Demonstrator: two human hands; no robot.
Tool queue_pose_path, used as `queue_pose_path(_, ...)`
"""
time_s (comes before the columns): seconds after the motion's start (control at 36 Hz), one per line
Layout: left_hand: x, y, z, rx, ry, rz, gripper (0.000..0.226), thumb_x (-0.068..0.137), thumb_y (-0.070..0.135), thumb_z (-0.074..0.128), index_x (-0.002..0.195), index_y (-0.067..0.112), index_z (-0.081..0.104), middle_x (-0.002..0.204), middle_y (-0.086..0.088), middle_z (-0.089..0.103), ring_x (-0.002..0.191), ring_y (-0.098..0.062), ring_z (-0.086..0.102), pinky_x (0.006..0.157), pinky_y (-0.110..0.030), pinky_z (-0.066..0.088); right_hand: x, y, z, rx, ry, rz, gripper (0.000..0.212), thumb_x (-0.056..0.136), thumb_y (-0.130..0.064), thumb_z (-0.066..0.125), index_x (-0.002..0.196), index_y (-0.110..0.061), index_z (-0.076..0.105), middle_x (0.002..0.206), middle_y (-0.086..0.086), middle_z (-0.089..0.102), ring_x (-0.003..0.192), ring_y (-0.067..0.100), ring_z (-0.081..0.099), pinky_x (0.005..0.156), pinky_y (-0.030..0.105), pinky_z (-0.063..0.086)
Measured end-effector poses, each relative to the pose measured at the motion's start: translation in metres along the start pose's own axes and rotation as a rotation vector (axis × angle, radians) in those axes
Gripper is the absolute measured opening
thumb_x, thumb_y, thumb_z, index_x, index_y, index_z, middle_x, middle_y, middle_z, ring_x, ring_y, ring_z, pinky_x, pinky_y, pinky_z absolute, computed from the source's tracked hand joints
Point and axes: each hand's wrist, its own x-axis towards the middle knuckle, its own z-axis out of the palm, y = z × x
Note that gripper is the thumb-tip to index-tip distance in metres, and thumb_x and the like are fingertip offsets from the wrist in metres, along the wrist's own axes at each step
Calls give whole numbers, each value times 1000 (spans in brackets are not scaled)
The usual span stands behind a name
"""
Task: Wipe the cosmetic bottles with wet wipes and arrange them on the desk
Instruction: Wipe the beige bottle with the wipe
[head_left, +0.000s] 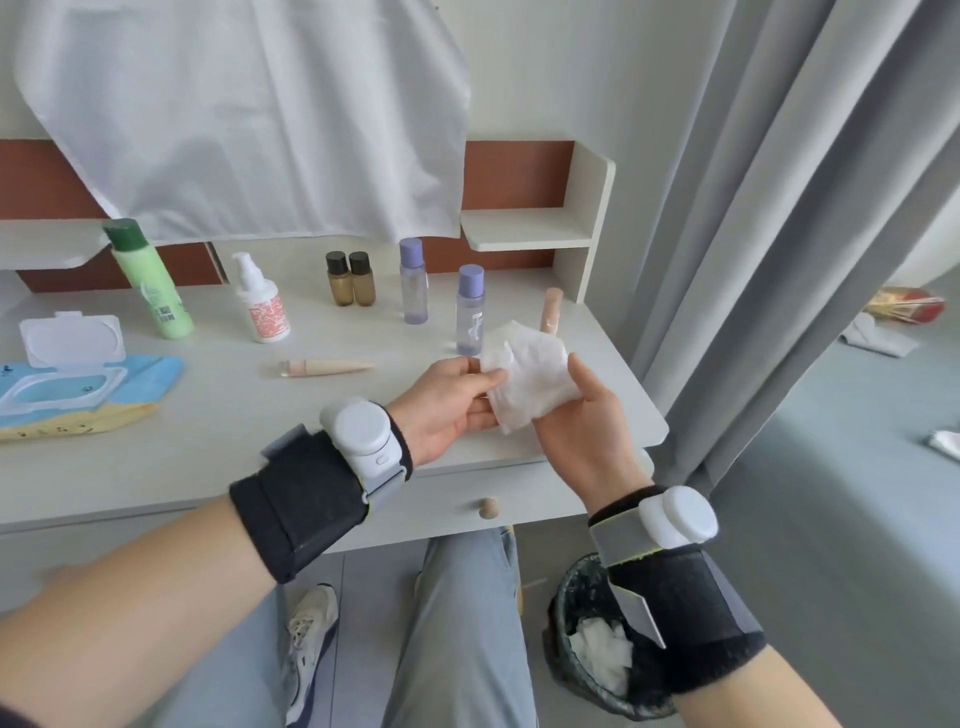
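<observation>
Wipe (527, 371) between left hand (448, 406), right hand (587, 422)

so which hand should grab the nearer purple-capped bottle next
Probably left: the left hand sits just in front of the purple-capped bottle, pinching only the edge of the wet wipe, while the right hand cups most of it.

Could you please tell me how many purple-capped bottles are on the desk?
2: one purple-capped bottle beside the brown bottles, the other nearer, just behind the wet wipe.
</observation>
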Motion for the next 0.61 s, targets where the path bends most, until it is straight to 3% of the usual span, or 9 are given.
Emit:
queue_pose_path(0.14, 8, 8, -8, 167, -22, 40, 26, 95, 7, 56, 120, 0, 53, 94, -12, 69, 69, -17, 70, 62, -27, 58, 0, -16, -13, -118, 32, 90, 35, 98, -21, 49, 121, 2, 62, 114, 18, 67, 101, 27, 66, 86, 32, 52)
queue_pose_path(0.25, 15, 13, -15, 210, -88, 30, 30, 94, 6, 58, 124, 2, 54, 98, -12, 69, 73, -18, 69, 62, -25, 56, 3, -23, -13, -212, 77, 164, 34, 90, -14, 57, 120, 2, 62, 112, 21, 68, 101, 31, 65, 93, 40, 51)
queue_pose_path(0.33, 20, 13, -17, 204, -144, 0, 31, 94, 8, 58, 124, 3, 54, 101, -11, 68, 77, -19, 68, 68, -27, 56, 7, -29, -13, -318, 81, 181, 22, 94, -7, 54, 113, 0, 65, 104, 17, 68, 95, 29, 65, 92, 38, 51)
queue_pose_path(0.44, 25, 15, -19, 163, -199, -5, 26, 94, 7, 57, 119, 8, 56, 98, -11, 67, 76, -19, 67, 65, -25, 56, 11, -37, -17, -409, 40, 147, 20, 95, 3, 51, 102, -4, 68, 86, 8, 73, 70, 17, 70, 63, 22, 57)
queue_pose_path(0.53, 30, 16, -21, 128, -240, -4, 29, 94, 5, 55, 123, 8, 54, 101, -12, 66, 79, -21, 67, 67, -25, 56, 14, -44, -20, -434, -3, 116, 23, 95, 6, 49, 102, -5, 69, 88, 6, 75, 74, 16, 71, 65, 22, 57)
queue_pose_path(0.61, 33, 19, -22, 120, -275, 21, 14, 96, -1, 49, 101, 10, 56, 86, -6, 67, 71, -18, 66, 62, -24, 55, 16, -50, -22, -484, -34, 81, 28, 94, 10, 48, 93, -4, 73, 87, 6, 75, 77, 16, 71, 69, 23, 57)
